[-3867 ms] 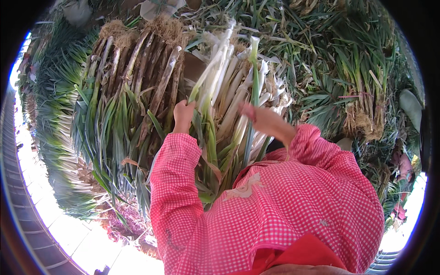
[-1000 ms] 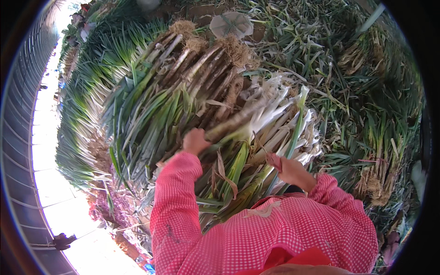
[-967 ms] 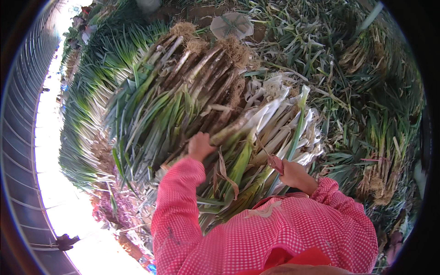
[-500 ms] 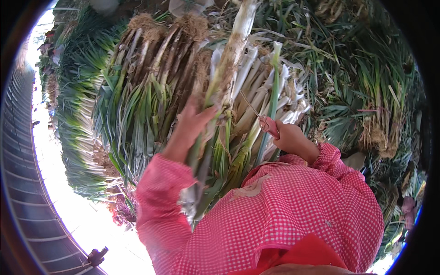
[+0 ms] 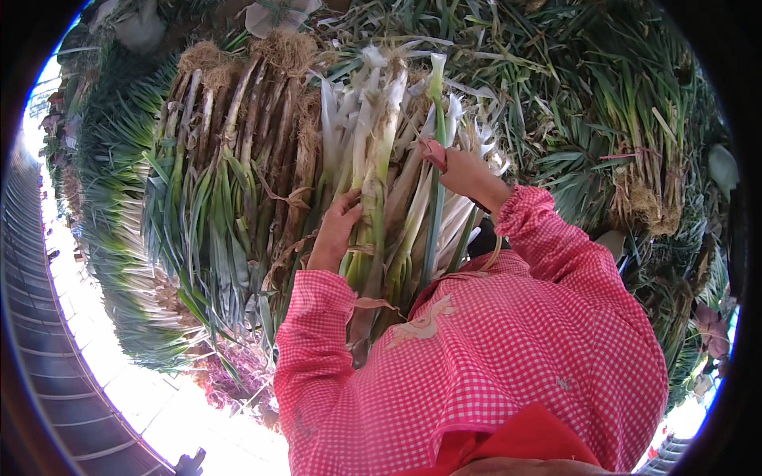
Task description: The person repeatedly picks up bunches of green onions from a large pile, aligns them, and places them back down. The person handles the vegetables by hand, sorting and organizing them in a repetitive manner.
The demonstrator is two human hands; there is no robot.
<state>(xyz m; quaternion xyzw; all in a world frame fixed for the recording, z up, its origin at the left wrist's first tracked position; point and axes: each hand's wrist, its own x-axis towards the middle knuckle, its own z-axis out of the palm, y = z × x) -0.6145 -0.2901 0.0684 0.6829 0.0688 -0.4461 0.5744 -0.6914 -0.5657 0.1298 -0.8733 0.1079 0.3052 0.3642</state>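
My left hand [image 5: 337, 230] is closed round the greener part of a thick leek [image 5: 386, 135], its white end pointing away from me. The leek lies over a row of pale, stripped leeks [image 5: 329, 131]. To the right, my right hand [image 5: 470, 173] grips the pinkish-red handle of a knife [image 5: 432, 153]; its blade is hard to make out against the stalks. A single green stalk [image 5: 434, 103] stands out near the knife. Left of my left hand lies a bundle of unpeeled leeks [image 5: 252, 111] with brown stems and roots on.
A long bank of green-topped leeks [image 5: 127, 230] runs along the left. Loose trimmed leaves [image 5: 548, 87] cover the ground at the back and right. Another rooted bundle [image 5: 647, 174] lies at far right. Purplish netting [image 5: 238, 369] sits at lower left.
The leek in my left hand has come down from a raised, slanting position onto the pale leeks. My right hand with the knife has moved away from me and slightly left.
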